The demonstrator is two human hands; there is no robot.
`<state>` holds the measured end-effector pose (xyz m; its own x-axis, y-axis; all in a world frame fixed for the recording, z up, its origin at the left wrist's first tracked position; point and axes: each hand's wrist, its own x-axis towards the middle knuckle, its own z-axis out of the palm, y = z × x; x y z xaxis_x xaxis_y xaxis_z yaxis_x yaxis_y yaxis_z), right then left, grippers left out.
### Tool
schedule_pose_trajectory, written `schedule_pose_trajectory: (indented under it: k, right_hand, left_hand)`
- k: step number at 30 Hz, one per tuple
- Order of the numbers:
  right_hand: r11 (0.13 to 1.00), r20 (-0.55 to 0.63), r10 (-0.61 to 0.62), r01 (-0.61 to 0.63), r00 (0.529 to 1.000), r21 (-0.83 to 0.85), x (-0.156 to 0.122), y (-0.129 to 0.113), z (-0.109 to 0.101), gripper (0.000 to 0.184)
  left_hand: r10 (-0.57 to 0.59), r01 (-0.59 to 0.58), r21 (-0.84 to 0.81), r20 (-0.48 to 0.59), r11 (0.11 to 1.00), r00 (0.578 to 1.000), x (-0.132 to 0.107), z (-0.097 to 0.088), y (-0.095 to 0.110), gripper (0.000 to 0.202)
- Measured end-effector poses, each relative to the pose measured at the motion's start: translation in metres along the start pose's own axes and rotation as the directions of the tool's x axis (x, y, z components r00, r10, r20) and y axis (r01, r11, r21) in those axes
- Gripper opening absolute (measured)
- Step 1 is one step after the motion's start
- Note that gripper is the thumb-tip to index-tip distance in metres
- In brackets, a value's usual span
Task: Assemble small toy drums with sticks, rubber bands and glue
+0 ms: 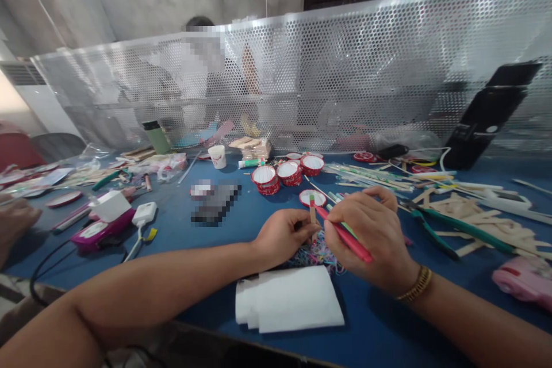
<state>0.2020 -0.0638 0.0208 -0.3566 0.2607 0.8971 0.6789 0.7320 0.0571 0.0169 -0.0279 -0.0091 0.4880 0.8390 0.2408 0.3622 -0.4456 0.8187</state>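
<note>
My left hand [280, 236] pinches a flat wooden craft stick [313, 215] upright between thumb and fingers. The upper end of the stick is coloured green and red. My right hand [373, 241] is closed round a red marker pen [353, 243], its tip against or very near the stick; which one, I cannot tell. A thin green length [348, 229] shows beside the marker, partly hidden by the fingers. Under both hands lies a tangle of coloured threads [321, 256]. Closer to me is a folded white sheet [297, 302]. Just beyond the stick sits a white disc with a red rim [318, 195].
Red-rimmed round pieces [266, 184] are stacked ahead. At right lie green-handled pliers [468, 229], wooden sticks [487, 215] and a pink object [524, 279]. A purple power strip [92, 238] sits left, near another person's hand [17, 221]. A perforated screen [345, 69] stands behind.
</note>
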Motion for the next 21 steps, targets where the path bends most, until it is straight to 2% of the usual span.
schedule_pose_trajectory:
  k: [21]
  right_hand:
    - [1.0, 0.0, -0.007, 0.007, 1.0, -0.017, 0.0017, 0.0008, -0.001, 0.014]
  left_hand:
    - [-0.027, 0.027, 0.031, -0.005, 0.999, 1.0, 0.0, -0.0003, 0.0015, 0.034]
